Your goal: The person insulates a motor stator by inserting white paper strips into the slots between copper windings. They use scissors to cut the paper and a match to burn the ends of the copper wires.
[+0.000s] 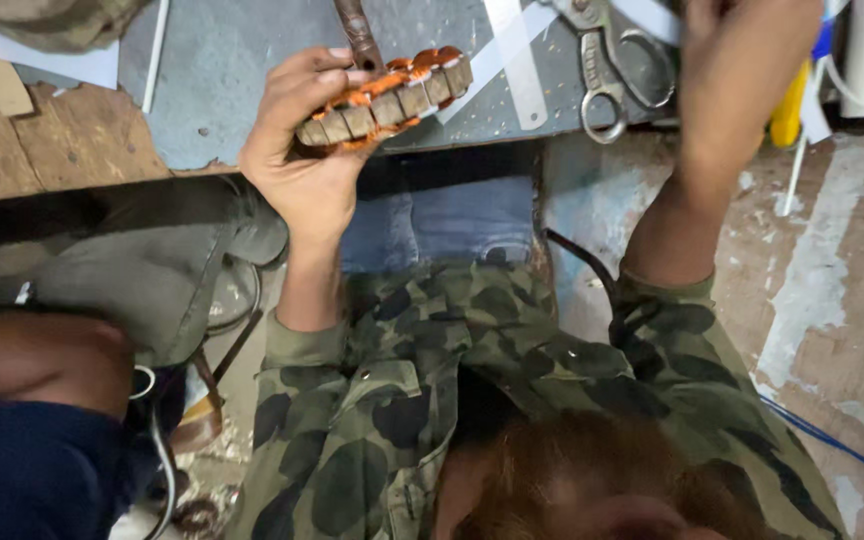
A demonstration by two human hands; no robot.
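Gripping tight, the left hand [302, 150] is closed around a round metal ring wrapped in orange wire [387, 95], with the fingers curled over its rim and the thumb side under it. The ring is held up in the air just over the near edge of the grey worktop [222, 70], and a rusty brown rod [357, 30] pokes up from behind it, touching the fingers. The right hand [742, 70] is lifted high, and its fingers run off the top of the picture (so it is not clear if it is open or holding anything). A pair of big metal scissors [607, 70] lies on the worktop between the two hands, with white strips [517, 60] beside it. The wire looks wound on most of the ring already, and no loose wire end shows, so the winding seems nearly done, but nothing shows it being finished off or put anywhere. Someone else's bare arm [32, 360] rests at the lower left.
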